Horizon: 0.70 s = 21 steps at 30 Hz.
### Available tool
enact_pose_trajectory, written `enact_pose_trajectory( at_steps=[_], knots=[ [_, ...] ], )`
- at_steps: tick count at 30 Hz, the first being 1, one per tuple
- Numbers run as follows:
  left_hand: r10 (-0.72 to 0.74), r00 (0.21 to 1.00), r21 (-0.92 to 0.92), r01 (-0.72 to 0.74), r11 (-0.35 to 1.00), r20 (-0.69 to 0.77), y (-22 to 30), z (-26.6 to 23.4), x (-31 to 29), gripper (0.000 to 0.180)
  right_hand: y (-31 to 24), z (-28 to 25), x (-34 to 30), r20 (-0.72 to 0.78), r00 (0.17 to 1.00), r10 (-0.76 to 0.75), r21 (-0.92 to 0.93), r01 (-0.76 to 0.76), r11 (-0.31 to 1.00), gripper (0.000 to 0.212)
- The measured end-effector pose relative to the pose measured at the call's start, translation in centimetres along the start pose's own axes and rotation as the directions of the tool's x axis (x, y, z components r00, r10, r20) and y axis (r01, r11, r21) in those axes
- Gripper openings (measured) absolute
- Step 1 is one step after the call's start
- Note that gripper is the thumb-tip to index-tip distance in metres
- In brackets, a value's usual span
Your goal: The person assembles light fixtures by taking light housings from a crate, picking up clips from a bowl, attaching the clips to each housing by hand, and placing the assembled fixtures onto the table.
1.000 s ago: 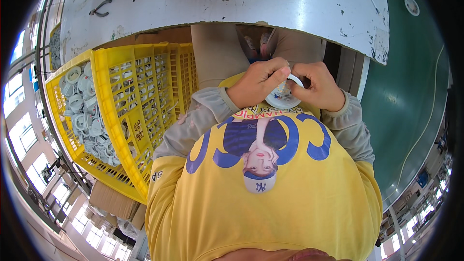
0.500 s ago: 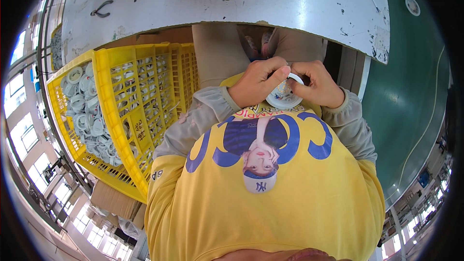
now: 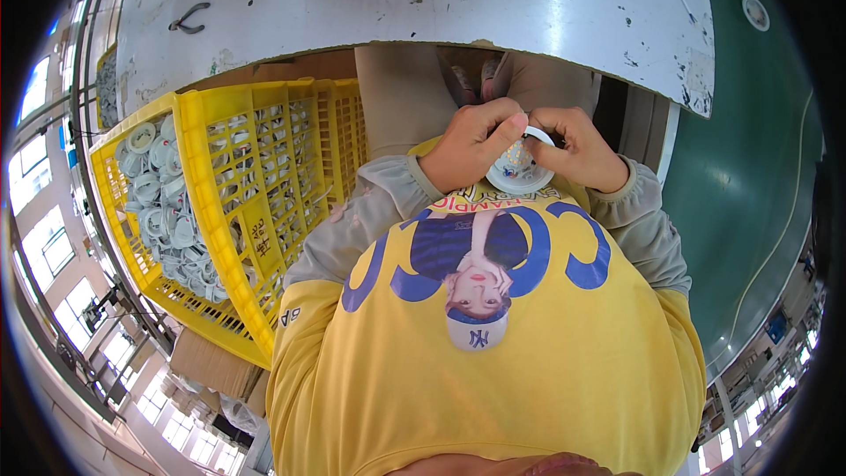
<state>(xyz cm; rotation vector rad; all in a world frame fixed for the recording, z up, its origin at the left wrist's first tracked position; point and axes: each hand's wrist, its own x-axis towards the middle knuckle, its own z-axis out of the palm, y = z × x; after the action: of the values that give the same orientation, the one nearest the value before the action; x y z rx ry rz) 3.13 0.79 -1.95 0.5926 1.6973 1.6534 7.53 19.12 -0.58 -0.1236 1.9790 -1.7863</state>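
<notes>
Close fingerwork at the rim looks to be the step in hand as a person's left hand (image 3: 480,145) and right hand (image 3: 575,150) pinch a round white plastic fitting (image 3: 522,173), its inner face dotted yellow, between them, some fingertips hidden; the next move seems to call for a steady hold and fine thumb pressure, while left of the grip stands a yellow lattice plastic crate (image 3: 210,211) of pale round plastic parts (image 3: 164,211)
</notes>
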Motion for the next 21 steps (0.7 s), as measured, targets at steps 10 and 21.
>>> enact_pose_trajectory(
  at_steps=[10, 21],
  knots=[
    [0.009, 0.999, -0.105, -0.014, 0.994, -0.046, -0.9, -0.1, 0.2, 0.028, -1.2, 0.4, 0.3, -0.069, 0.996, -0.048, -0.167, 0.036, 0.985, 0.012],
    [0.023, 1.0, -0.147, -0.026, 0.989, -0.022, -0.5, 0.4, 0.0, 0.027, -1.2, -0.2, 0.2, 0.02, 0.999, -0.031, -0.106, 0.033, 0.994, 0.01]
  ],
)
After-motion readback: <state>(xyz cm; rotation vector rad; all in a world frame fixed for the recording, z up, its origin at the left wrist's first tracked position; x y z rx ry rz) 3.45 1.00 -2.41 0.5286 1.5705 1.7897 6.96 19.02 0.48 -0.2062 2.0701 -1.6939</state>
